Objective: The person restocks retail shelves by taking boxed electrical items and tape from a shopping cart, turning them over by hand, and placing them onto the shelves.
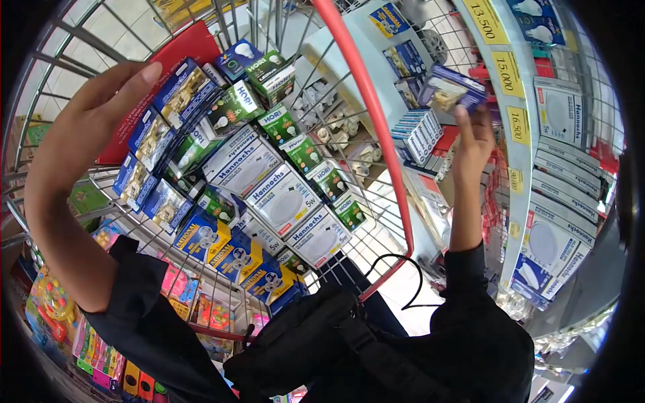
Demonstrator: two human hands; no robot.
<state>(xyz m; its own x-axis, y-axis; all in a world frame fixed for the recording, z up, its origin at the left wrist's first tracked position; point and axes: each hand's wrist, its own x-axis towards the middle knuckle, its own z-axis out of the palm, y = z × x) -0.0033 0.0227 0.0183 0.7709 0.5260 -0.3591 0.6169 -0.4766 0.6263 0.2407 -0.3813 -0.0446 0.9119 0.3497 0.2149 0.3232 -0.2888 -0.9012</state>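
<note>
My right hand grips a small blue-purple box with a pale, gold-toned picture, by its lower right side at the shelf. Similar blue boxes are stacked at the left side of the shopping cart. Just left of them is my left hand, its thumb and fingers stretched over a red panel; I see nothing held in it. Beside these boxes in the cart are green Hori bulb boxes, white Hannochs lamp boxes and blue-yellow National boxes.
The cart's red handle bar curves between the cart and the shelf. Yellow price tags line the shelf edge, with more Hannochs boxes beyond. White lamp fittings lie in a bin past the cart. Colourful toys hang at lower left.
</note>
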